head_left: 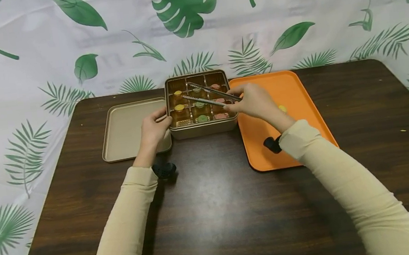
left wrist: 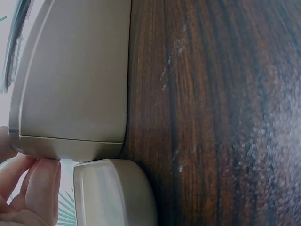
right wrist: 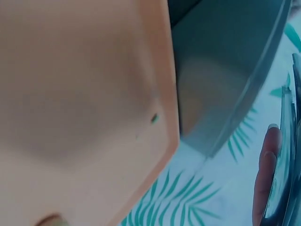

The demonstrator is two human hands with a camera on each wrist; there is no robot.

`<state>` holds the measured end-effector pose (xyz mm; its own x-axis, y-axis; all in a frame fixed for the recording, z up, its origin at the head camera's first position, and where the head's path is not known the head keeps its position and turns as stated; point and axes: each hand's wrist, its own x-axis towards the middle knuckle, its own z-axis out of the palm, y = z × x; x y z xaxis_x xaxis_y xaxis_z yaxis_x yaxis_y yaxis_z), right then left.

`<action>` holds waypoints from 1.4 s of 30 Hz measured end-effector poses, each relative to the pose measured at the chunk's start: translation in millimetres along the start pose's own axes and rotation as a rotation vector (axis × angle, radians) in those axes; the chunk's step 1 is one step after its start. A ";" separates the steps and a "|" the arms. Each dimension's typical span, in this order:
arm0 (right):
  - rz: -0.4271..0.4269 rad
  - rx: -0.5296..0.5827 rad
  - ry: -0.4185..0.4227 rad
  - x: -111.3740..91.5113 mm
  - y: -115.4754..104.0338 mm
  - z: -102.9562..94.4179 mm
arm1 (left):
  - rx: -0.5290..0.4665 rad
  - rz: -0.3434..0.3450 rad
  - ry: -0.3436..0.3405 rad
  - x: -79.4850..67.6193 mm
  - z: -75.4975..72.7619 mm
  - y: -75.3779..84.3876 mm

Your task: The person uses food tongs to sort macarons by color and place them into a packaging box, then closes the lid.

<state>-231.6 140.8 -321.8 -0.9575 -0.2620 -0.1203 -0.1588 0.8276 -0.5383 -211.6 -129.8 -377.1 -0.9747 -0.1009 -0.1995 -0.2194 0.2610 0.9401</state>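
A gold rectangular tin stands at the back of the table, its insert divided into several compartments. Small round yellow pieces lie in the left column, green pieces in the middle, pink pieces on the right. The front-left compartment shows its ribbed gold floor. My left hand holds the tin's left side near the front corner, thumb at the rim and fingers against the wall. In my right hand are metal tongs, gripped near the rear; their arms are spread over the compartments, with nothing between the tips.
Left of the tin lies its flat gold lid. An orange tray sits to the right under my right forearm, with a yellow piece on it. A green crumb shows on the tray. A leaf-patterned cloth hangs behind the table.
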 end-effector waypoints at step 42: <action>0.158 -0.166 -0.006 -99.7 164.5 -72.8 | -0.016 0.020 0.010 0.4 0.3 0.0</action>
<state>-179.7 339.2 -337.6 -0.9723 -0.1253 -0.1971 -0.0452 0.9289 -0.3677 -212.0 -129.5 -377.3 -0.9785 -0.1052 -0.1776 -0.1988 0.2474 0.9483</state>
